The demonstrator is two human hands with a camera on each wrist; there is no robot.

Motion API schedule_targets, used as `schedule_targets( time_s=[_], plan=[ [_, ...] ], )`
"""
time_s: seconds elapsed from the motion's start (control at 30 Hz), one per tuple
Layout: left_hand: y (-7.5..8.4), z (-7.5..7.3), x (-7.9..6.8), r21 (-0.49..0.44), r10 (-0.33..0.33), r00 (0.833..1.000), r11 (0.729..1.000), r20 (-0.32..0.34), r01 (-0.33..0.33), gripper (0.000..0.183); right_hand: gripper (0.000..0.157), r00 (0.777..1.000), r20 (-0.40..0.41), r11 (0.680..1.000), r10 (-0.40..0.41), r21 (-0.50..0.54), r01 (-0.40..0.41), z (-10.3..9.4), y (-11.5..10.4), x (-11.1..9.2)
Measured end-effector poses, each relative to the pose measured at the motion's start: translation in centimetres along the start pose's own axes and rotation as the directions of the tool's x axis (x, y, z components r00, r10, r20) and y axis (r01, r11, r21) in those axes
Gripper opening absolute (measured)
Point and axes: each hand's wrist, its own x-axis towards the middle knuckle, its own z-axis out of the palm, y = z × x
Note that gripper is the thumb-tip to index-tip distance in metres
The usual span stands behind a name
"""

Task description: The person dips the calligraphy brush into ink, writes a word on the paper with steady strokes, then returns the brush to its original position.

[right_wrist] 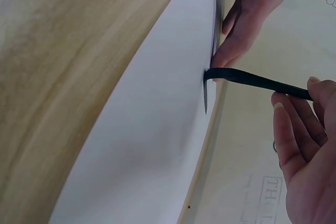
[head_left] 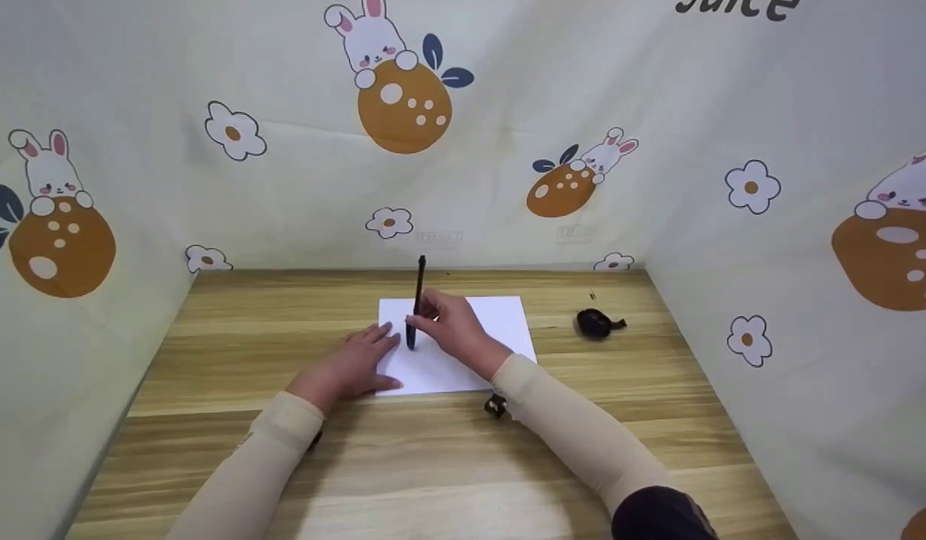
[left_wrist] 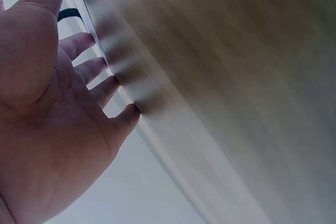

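A sheet of white paper (head_left: 463, 364) lies on the wooden table. My left hand (head_left: 358, 361) rests on its left edge, with fingers spread and fingertips touching the sheet; the left wrist view shows the palm of this left hand (left_wrist: 58, 98) from below. Fingers and thumb of my right hand (head_left: 452, 324) pinch a slim black pen-like tool (head_left: 419, 289) held nearly upright over the paper's left half. In the right wrist view the lower end of the black tool (right_wrist: 247, 78) curves down at the paper; its exact kind is unclear.
Right of the paper lies a small round black object (head_left: 594, 323) with a short stub, and a tiny dark bit (head_left: 593, 295) lies behind it. Patterned cloth (head_left: 298, 202) encloses the table (head_left: 403, 480) at the back and both sides.
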Motion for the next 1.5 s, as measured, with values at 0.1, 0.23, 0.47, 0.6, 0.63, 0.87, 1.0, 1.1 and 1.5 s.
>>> schedule_targets(
  time_s=[0.1,0.23,0.47,0.6,0.63,0.87,1.0,1.1,1.5],
  plan=[
    [0.0,0.1,0.0,0.004,0.003,1.0,1.0,-0.003,-0.003,0.091,0.012,1.0,0.016,1.0,-0.001,-0.004,0.001,0.0,-0.2,-0.4],
    [-0.1,0.3,0.1,0.017,0.011,1.0,1.0,-0.011,-0.011,0.092,0.012,1.0,0.03,1.0,-0.009,-0.012,0.009,-0.1,-0.5,-0.8],
    [-0.2,0.3,0.0,0.011,0.039,0.999,0.999,-0.032,-0.039,0.091,0.012,0.999,0.039,1.0,-0.028,0.008,0.028,0.0,-0.7,-1.6],
    [-0.2,0.3,-0.2,0.013,0.05,0.998,0.999,-0.045,-0.049,0.091,0.011,0.999,0.033,0.998,-0.042,0.037,0.04,0.2,-0.8,-1.9],
    [-0.2,0.3,-0.2,0.016,0.049,0.998,0.999,-0.044,-0.048,0.091,0.011,0.999,0.033,0.998,-0.043,0.044,0.041,0.2,-0.8,-1.9],
    [-0.3,0.3,-0.1,0.015,0.031,0.999,0.999,-0.021,-0.031,0.092,0.011,0.999,0.033,0.997,-0.038,0.064,0.036,0.2,-1.1,-2.2],
    [-0.2,0.2,0.0,0.021,0.037,0.999,0.999,-0.022,-0.036,0.092,0.014,0.999,0.015,0.997,-0.035,0.075,0.033,-0.2,-1.7,-2.1],
    [-0.1,0.1,0.0,0.017,0.035,0.999,0.999,-0.022,-0.034,0.091,0.015,0.999,-0.017,0.997,-0.038,0.066,0.039,-0.6,-2.2,-1.7],
    [-0.3,0.3,0.0,0.035,0.016,1.0,0.999,-0.013,-0.015,0.093,0.011,0.985,-0.17,1.0,-0.024,0.001,0.024,-1.0,-0.7,1.1]
  ],
)
